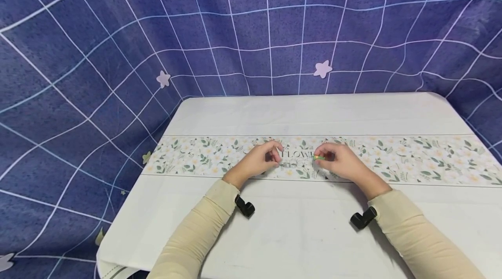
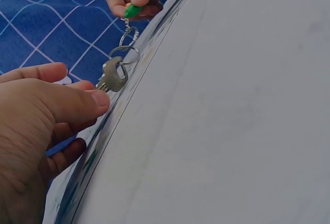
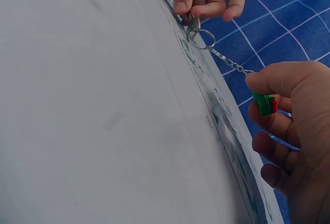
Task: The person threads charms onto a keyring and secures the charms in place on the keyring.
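Note:
My left hand (image 1: 259, 158) pinches a silver key (image 2: 112, 74) between thumb and forefinger, its blade covered by the fingertips. The key hangs on a metal split ring (image 3: 205, 39), which joins a short chain (image 3: 230, 64). At the chain's other end is a small green charm (image 3: 265, 104) with a red part, pinched by my right hand (image 1: 338, 159). Both hands are over the middle of the table, a short way apart, with the keychain stretched between them. In the head view the charm shows as a small green and yellow spot at the right fingertips.
A floral runner (image 1: 219, 157) with printed lettering crosses the white tablecloth (image 1: 294, 226) under the hands. Behind and to the left hangs a blue curtain (image 1: 243, 30) with a grid of lines and stars. Each wrist wears a black camera (image 1: 245, 206).

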Available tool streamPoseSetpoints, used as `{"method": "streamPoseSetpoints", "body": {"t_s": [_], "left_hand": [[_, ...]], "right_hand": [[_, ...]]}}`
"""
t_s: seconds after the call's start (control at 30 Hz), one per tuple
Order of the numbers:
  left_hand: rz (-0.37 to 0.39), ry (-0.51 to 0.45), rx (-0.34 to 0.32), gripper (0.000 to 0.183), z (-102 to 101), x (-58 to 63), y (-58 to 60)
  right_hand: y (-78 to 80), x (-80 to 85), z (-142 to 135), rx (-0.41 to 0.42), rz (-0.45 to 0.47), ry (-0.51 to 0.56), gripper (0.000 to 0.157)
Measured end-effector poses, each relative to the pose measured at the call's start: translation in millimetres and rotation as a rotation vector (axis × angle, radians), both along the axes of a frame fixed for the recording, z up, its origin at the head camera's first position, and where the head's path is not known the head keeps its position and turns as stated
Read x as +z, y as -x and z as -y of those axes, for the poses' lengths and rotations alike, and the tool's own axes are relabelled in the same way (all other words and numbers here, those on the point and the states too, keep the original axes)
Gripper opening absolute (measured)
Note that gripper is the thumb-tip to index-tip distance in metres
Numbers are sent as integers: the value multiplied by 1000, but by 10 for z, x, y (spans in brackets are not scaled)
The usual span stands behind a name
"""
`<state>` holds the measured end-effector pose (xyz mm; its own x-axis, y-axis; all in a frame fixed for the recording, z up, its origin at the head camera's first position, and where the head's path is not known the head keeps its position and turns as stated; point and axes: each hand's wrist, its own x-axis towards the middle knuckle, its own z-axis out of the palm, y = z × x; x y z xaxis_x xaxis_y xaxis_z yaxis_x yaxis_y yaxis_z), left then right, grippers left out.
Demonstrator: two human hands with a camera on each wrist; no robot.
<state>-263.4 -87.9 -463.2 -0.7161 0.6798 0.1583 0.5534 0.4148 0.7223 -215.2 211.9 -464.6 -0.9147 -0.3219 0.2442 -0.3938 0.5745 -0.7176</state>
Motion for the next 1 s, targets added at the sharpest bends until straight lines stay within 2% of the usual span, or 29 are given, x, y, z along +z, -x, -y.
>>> {"method": "streamPoseSetpoints", "body": {"t_s": [0.27,0.47,0.67,1.0], "left_hand": [[-1,-10,-55,36,50,-75,25],[-37,-15,-51,34,65,-143,33],[-55,-19,-58,33,60,-155,17],[-97,23,-46,33,47,-157,-6]], "right_hand": [[-10,-30,-19,34,-8,-45,13],[5,-53,-43,57,-36,-89,13],[4,-51,-43,76,-45,-114,15],[12,-81,-80,136,-163,-145,16]]}}
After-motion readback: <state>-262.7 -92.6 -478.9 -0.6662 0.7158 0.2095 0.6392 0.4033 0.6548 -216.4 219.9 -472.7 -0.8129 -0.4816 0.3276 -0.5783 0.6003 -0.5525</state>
